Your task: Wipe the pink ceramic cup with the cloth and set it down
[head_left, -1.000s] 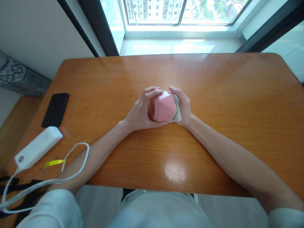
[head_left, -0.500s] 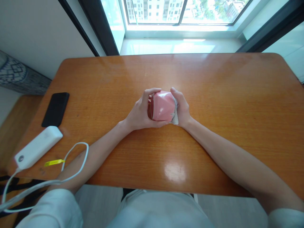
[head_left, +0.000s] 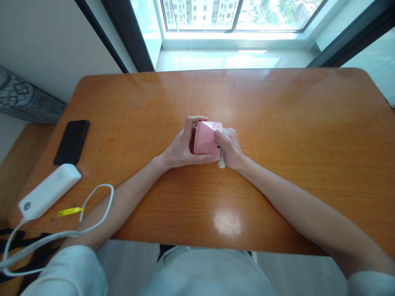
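A small pink box-like object (head_left: 205,139) with a glossy surface is held over the middle of the table. My left hand (head_left: 182,146) is closed around its left side, with the index finger along the top edge and the thumb along the near edge. On the right side, my right hand (head_left: 232,149) grips a crumpled whitish piece, like a cloth or tissue (head_left: 221,161), against the box. Its thumb presses on the pink face beside a small dark mark. The other right fingers are mostly hidden behind the box and the whitish piece.
A brown wooden table (head_left: 293,144) spans the view. At its left lie a black phone (head_left: 71,142) and a white power strip (head_left: 51,191). A white cable (head_left: 106,216) with a yellow tag (head_left: 70,211) loops over my left forearm. A window (head_left: 231,16) stands beyond.
My right thumb has moved left from the box's far right corner onto its pink face. The box has turned and shifted slightly left, and the whitish piece sticks out lower.
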Available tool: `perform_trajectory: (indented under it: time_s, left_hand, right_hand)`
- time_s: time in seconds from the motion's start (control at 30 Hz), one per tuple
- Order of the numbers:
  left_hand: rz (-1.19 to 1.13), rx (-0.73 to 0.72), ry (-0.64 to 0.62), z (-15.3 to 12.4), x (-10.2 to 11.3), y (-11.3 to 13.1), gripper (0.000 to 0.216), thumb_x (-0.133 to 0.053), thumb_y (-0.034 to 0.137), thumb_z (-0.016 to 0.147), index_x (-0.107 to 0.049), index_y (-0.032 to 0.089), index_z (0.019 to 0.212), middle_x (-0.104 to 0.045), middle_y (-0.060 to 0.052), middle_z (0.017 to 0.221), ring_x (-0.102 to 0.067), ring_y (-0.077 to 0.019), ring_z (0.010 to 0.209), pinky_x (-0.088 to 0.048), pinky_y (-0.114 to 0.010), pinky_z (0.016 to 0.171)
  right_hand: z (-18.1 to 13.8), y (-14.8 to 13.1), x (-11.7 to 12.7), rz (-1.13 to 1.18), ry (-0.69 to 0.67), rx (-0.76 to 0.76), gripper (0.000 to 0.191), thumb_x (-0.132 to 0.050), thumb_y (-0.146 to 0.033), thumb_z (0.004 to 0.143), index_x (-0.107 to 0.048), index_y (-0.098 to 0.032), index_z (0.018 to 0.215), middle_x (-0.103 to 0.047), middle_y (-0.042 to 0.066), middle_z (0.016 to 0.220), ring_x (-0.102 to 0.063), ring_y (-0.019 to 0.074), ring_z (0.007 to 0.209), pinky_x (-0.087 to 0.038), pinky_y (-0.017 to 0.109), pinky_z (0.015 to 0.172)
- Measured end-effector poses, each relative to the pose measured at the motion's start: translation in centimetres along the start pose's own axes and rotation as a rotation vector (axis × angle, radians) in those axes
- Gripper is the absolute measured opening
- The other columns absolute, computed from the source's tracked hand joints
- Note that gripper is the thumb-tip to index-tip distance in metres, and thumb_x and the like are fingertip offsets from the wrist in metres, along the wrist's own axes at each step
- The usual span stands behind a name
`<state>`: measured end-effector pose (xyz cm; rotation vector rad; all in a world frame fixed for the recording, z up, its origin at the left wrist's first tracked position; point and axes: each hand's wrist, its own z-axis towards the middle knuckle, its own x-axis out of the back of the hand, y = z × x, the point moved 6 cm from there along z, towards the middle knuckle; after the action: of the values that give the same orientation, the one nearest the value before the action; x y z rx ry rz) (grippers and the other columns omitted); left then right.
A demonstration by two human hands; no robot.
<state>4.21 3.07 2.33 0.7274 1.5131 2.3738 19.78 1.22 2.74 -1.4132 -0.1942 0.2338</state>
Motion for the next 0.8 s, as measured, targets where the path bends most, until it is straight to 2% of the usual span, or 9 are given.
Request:
perform_trajectory:
  time_s: [0.13, 0.3, 0.37, 0.47, 0.57, 0.67, 0.8]
  left_hand:
    - [-0.125, 0.029, -0.075, 0.0, -0.2, -0.4, 0.101, -0.103, 0.057, 0.071, -0.043, 0.037, 0.149, -0.067, -0.007, 0.135, -0.073, -0.0251, 0.111, -0.062, -0.038, 0.087]
    - [-0.230, 0.087, -0.155, 0.0, -0.3, -0.6, 0.094, -0.101, 0.055, 0.077, -0.043, 0.037, 0.149, -0.066, -0.008, 0.140, -0.072, -0.0252, 0.114, -0.063, -0.037, 0.090]
    - [-0.239, 0.090, -0.161, 0.0, -0.2, -0.5, 0.093, -0.101, 0.054, 0.077, -0.044, 0.036, 0.148, -0.067, -0.008, 0.139, -0.072, -0.0259, 0.116, -0.062, -0.038, 0.092]
    - [-0.244, 0.103, -0.160, 0.0, -0.2, -0.5, 0.093, -0.101, 0.055, 0.076, -0.046, 0.035, 0.148, -0.067, -0.008, 0.137, -0.072, -0.0261, 0.116, -0.062, -0.038, 0.093]
    - [-0.254, 0.119, -0.169, 0.0, -0.1, -0.6, 0.098, -0.103, 0.057, 0.073, -0.045, 0.036, 0.150, -0.067, -0.007, 0.138, -0.071, -0.0258, 0.114, -0.061, -0.037, 0.091]
    - [-0.286, 0.117, -0.184, 0.0, -0.1, -0.6, 0.097, -0.100, 0.064, 0.074, -0.047, 0.035, 0.149, -0.067, -0.007, 0.136, -0.070, -0.0255, 0.112, -0.060, -0.037, 0.090]
    - [-0.282, 0.110, -0.180, 0.1, -0.1, -0.6, 0.093, -0.096, 0.069, 0.077, -0.047, 0.034, 0.149, -0.067, -0.006, 0.132, -0.069, -0.0245, 0.108, -0.058, -0.037, 0.090]
  right_hand:
    - [-0.4, -1.4, -0.5, -0.117, -0.074, 0.183, 0.071, -0.058, -0.065, 0.111, -0.051, -0.024, 0.054, -0.049, -0.002, 0.042, -0.043, 0.0103, 0.038, -0.026, 0.027, 0.040]
    - [-0.6, -3.2, -1.2, -0.295, -0.072, 0.548, 0.063, -0.060, -0.048, 0.110, -0.040, -0.023, 0.056, -0.041, -0.005, 0.048, -0.035, 0.0084, 0.045, -0.028, 0.028, 0.048]
    - [-0.7, -3.4, -1.4, -0.356, -0.073, 0.639, 0.060, -0.057, -0.046, 0.110, -0.038, -0.024, 0.058, -0.038, -0.005, 0.051, -0.034, 0.0092, 0.047, -0.028, 0.029, 0.050]
    - [-0.8, -3.2, -1.4, -0.448, -0.074, 0.711, 0.060, -0.053, -0.045, 0.111, -0.038, -0.024, 0.057, -0.039, -0.004, 0.051, -0.035, 0.0108, 0.048, -0.028, 0.031, 0.050]
    - [-1.1, -3.0, -1.5, -0.549, -0.084, 0.773, 0.059, -0.052, -0.049, 0.109, -0.043, -0.024, 0.056, -0.046, -0.002, 0.052, -0.041, 0.0129, 0.049, -0.033, 0.033, 0.052]
    - [-1.3, -3.0, -1.8, -0.610, -0.074, 0.793, 0.056, -0.060, -0.052, 0.104, -0.048, -0.025, 0.056, -0.051, -0.001, 0.053, -0.045, 0.0142, 0.050, -0.038, 0.034, 0.054]
    - [-1.4, -3.2, -2.0, -0.622, -0.035, 0.783, 0.053, -0.065, -0.046, 0.099, -0.047, -0.025, 0.054, -0.049, -0.003, 0.050, -0.043, 0.0136, 0.048, -0.035, 0.034, 0.051]
